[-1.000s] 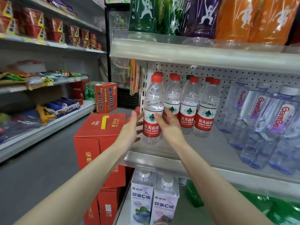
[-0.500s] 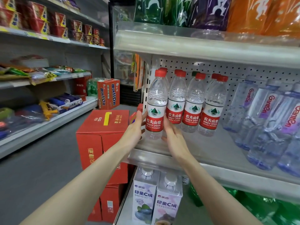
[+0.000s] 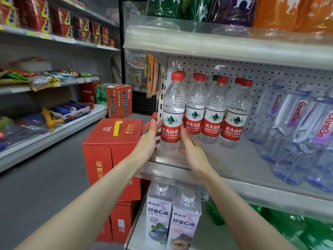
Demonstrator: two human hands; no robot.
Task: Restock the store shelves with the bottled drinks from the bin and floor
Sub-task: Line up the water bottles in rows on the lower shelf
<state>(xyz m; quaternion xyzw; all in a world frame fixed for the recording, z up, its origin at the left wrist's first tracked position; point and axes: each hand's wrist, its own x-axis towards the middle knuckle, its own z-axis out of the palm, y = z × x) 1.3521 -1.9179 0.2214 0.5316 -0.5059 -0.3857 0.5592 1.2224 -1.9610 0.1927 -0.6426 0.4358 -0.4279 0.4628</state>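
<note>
A clear water bottle [image 3: 173,112] with a red cap and a red-and-white label stands upright at the left front of the middle shelf [image 3: 234,159]. My left hand [image 3: 148,139] presses its left side with straight fingers. My right hand [image 3: 191,150] lies flat against its right side, fingers slipped between it and the neighbouring bottle. To the right, several identical bottles [image 3: 214,112] stand in rows against the pegboard back.
Several blue-tinted water bottles [image 3: 297,132] fill the shelf's right part. Stacked red cartons [image 3: 111,141] stand on the floor left of the shelf. Juice cartons [image 3: 158,213] and green bottles [image 3: 306,231] are below, and the upper shelf's edge [image 3: 216,46] overhangs.
Both hands moved the bottle inward and set it down on the shelf beside the others. The view has come closer to the shelf.
</note>
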